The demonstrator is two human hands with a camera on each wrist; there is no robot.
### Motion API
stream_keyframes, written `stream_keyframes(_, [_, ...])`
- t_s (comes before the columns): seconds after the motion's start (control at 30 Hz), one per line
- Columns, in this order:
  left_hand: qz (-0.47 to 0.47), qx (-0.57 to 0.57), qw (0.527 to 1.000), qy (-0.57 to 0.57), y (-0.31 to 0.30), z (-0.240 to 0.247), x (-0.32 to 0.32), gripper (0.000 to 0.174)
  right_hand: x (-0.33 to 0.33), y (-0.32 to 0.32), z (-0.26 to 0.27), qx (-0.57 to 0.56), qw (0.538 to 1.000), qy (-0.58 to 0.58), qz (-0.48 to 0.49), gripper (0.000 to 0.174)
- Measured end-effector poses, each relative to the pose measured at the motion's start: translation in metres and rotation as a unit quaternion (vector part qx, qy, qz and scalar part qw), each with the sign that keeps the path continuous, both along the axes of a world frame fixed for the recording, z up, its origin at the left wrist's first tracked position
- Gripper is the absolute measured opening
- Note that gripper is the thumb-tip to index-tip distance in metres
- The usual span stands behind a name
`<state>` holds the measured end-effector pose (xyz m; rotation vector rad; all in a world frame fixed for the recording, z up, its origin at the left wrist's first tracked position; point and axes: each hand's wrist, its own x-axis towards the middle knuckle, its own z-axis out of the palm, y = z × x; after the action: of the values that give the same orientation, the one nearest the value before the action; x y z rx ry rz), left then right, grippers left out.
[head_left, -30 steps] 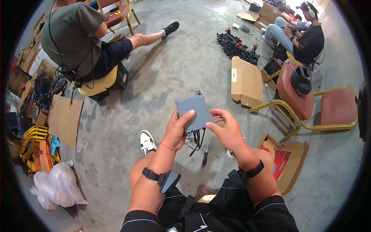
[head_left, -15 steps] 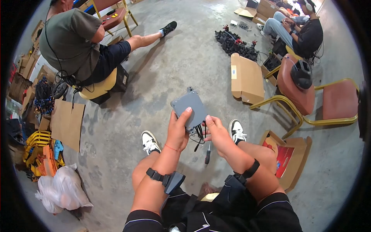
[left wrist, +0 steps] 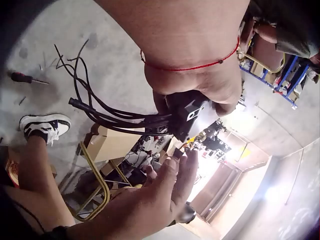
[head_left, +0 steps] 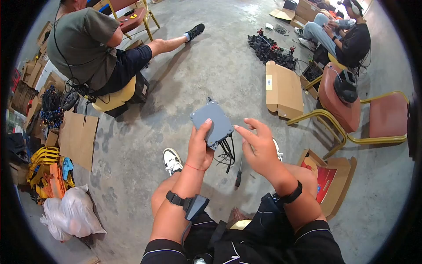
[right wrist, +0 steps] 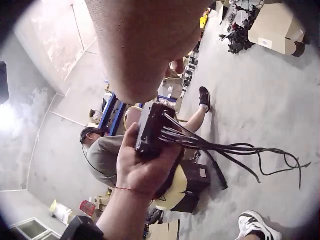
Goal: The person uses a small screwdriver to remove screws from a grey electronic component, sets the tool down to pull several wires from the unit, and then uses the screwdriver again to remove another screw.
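Note:
A flat grey box (head_left: 212, 124) with rounded corner lugs sits in my left hand (head_left: 200, 147), its thumb lying across the top face and the fingers underneath. Several black cables (head_left: 227, 154) come out of the box's near side and hang down, one with a thicker round end (left wrist: 75, 102). At the box's right corner is my right hand (head_left: 260, 147), with one fingertip right at the edge and the other fingers spread loosely. From the right wrist view, the box's dark side (right wrist: 150, 131) with the cable exits shows above the left palm.
A screwdriver (head_left: 238, 175) lies on the floor between my feet. To the right are an open carton (head_left: 340, 185), a brown chair (head_left: 336, 103) and a flattened cardboard box (head_left: 285, 90). One person (head_left: 88, 44) sits front left, another (head_left: 349, 42) far right. White bags (head_left: 74, 211) lie at left.
My right hand first closed in on the box's lower right corner and cables, then drew back a little with its fingers spread. The left hand keeps holding the box, which has turned and shifted slightly left.

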<state>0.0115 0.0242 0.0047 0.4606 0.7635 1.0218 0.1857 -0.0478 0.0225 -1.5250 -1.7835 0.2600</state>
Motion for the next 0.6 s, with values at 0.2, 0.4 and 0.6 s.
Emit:
stream_keyframes(0.2, [-0.007,0.001,1.0,-0.016,0.001,-0.003,-0.003,0.046,-0.004,-0.001,-0.003,0.023,0.992,-0.121,0.012,0.057])
stream_keyframes(0.4, [0.055,0.001,0.998,0.03,-0.003,-0.009,0.003,0.043,-0.022,-0.01,-0.003,-0.042,0.983,-0.179,-0.007,0.06])
stream_keyframes(0.6, [0.083,0.023,0.993,0.086,-0.011,-0.009,0.011,0.045,-0.036,-0.011,0.005,-0.281,0.957,-0.067,0.009,0.07])
